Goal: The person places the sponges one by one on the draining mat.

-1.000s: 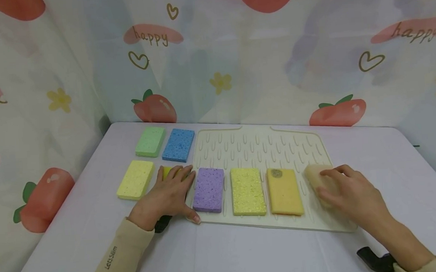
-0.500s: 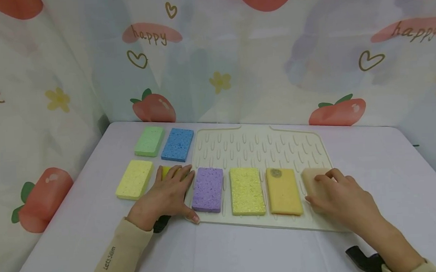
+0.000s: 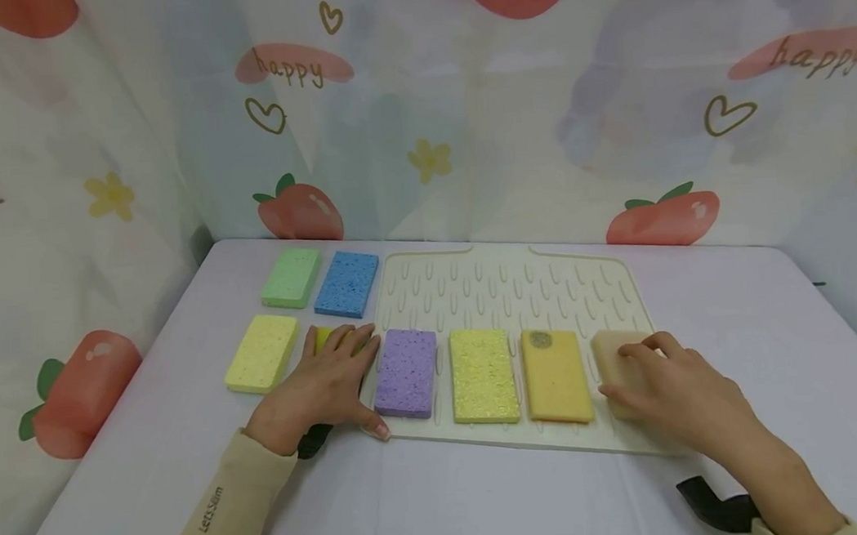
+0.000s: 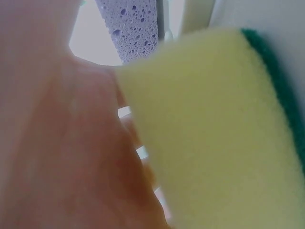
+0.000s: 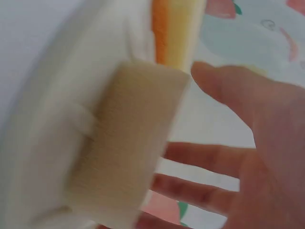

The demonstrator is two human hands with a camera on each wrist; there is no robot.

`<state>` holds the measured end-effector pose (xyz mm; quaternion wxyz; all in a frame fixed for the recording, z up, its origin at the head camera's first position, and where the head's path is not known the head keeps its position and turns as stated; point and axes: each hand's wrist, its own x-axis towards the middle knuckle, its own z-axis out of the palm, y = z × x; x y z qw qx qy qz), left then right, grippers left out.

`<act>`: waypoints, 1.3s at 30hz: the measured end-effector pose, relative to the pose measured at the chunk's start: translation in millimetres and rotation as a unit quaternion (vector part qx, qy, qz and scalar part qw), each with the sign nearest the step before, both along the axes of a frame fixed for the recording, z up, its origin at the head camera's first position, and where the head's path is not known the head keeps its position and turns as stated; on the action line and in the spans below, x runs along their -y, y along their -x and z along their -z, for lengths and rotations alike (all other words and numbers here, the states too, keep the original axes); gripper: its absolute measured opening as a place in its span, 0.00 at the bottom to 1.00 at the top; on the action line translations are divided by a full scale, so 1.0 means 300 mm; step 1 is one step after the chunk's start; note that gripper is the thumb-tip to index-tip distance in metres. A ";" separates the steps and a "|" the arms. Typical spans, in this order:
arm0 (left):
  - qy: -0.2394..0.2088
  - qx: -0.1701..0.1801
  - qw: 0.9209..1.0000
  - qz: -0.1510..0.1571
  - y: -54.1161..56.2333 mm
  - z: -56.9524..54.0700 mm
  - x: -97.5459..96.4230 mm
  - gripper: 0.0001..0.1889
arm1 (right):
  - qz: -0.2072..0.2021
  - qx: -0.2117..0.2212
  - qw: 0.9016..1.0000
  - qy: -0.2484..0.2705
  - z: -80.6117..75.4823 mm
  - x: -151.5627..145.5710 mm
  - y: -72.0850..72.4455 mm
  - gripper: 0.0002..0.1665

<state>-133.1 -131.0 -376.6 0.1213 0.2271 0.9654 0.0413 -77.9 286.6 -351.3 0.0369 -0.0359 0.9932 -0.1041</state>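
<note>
Nearest me, my left hand [image 3: 324, 388] lies spread over the yellow foam sponge with a dark green scouring layer [image 4: 219, 129], its fingers fairly straight and resting rather than gripping, its thumb stretched to the near left corner of the off-white mat with short raised ridges [image 3: 474, 297]. My right hand [image 3: 690, 395] has its thumb and bent fingers about the beige rectangular sponge [image 5: 126, 143] at the mat's right end; how firmly I hold it, I cannot tell. In that same near row on the mat lie, left to right, the pitted purple sponge [image 3: 407, 373], the speckled bright yellow sponge [image 3: 483, 376] and the golden-yellow sponge with a round brownish mark [image 3: 557, 378]. I take the step in hand to be lining up the beige one as fourth in this row; the next move, I judge, calls for squaring it with its neighbours, then loosening my right fingers without dragging it. Left of my left hand, on the white-covered bench [image 3: 458, 503], sits the pale yellow sponge [image 3: 261, 354]; farther off are the light green sponge [image 3: 292, 277] and, between it and the mat, the speckled blue sponge [image 3: 347, 284].
</note>
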 end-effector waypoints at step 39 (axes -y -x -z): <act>-0.037 -0.002 0.999 0.003 -0.003 -0.018 0.025 0.67 | -0.201 -0.052 0.974 0.086 0.121 -0.306 0.153 0.31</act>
